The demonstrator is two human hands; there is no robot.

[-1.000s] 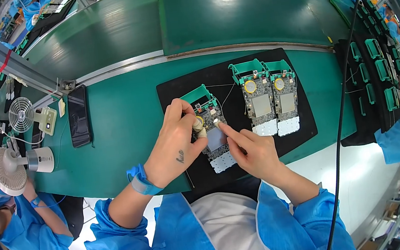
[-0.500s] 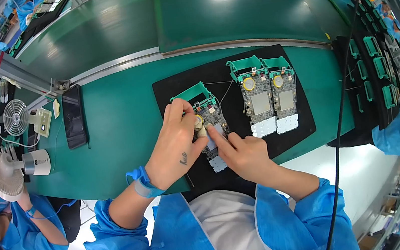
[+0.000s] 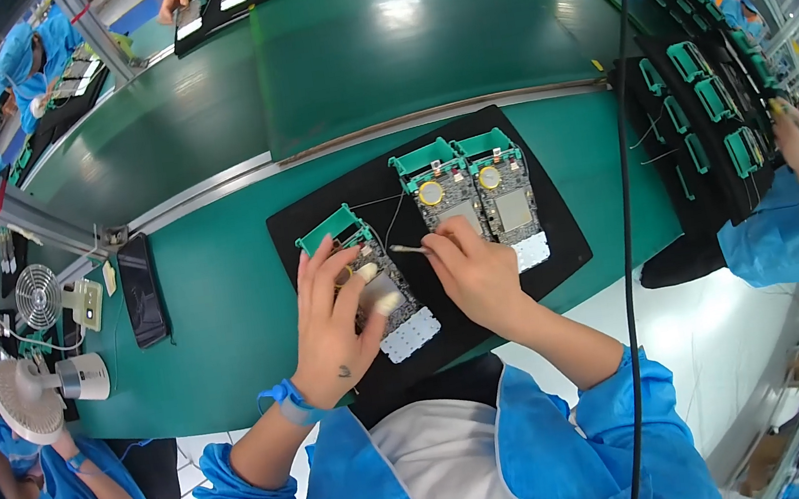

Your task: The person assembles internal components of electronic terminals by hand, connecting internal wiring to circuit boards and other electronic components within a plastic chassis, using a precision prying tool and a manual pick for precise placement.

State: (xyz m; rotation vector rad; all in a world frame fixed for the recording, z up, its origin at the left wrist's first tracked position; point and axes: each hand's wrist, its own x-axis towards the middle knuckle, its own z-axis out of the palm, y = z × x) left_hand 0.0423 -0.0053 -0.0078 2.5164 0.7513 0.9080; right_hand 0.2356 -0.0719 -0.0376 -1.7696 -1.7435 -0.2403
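Observation:
My left hand (image 3: 329, 324) is over the leftmost circuit board (image 3: 411, 334), fingers spread and bent, with white covers on two fingertips. Its fingers hide part of that board; whether they touch it I cannot tell. A green plastic frame (image 3: 334, 228) is at the board's far end. Just to the right, my right hand (image 3: 477, 275) pinches a thin pale stick-like piece (image 3: 407, 248) that points left toward the board. A thin wire (image 3: 399, 214) loops down near its tip; I cannot tell if they are joined.
Two more framed boards, one left (image 3: 460, 211) and one right (image 3: 513, 209), lie on the black mat (image 3: 560, 238). Leftward are a dark phone (image 3: 143, 293) and a white fan (image 3: 28, 399). A black cable (image 3: 628, 219) hangs across the right side. Co-workers sit around the bench.
My hands have come apart. The left has spread its fingers over the board; the right has shifted right, a thin pale piece now showing in its pinch. The whole view has also shifted.

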